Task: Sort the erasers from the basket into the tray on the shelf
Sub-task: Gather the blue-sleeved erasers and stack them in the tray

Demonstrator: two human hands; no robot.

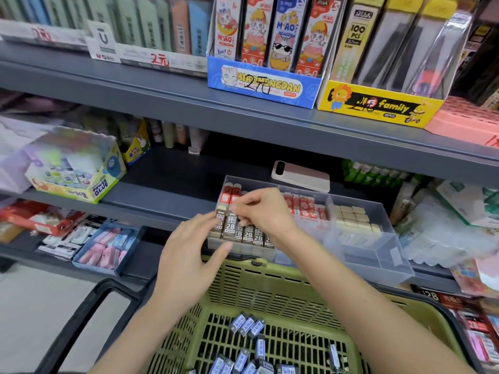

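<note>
Left of frame, middle shelf (167, 203): one yellow glue box (78, 172). Below it, one blue box of pink erasers (108, 247).

Centre: one clear tray (378, 256) on the shelf edge, split into compartments.
- Front left compartment holds a row of brown 2B erasers (248, 234). Six labels are visible and the hands hide any more.
- Behind them are red erasers (231, 194): two at the tray's left end, and about four more right of the right hand.

Left hand (189, 261): fingers nearly straight, tips resting on the leftmost 2B erasers, thumb against the tray's front wall.

Right hand (266, 211): directly above the same row, fingers curled, thumb and fingertips pinching the top of one 2B eraser near the left end.

Behind the tray: one pink phone (301, 175) lying flat.

Tray's right compartment: a block of cream erasers (353, 220), too tightly packed to count.

Bottom centre: one green basket (270, 279) beneath both forearms. It holds loose blue-labelled erasers (245, 325), roughly a dozen. The frame edge cuts off the rest.
</note>
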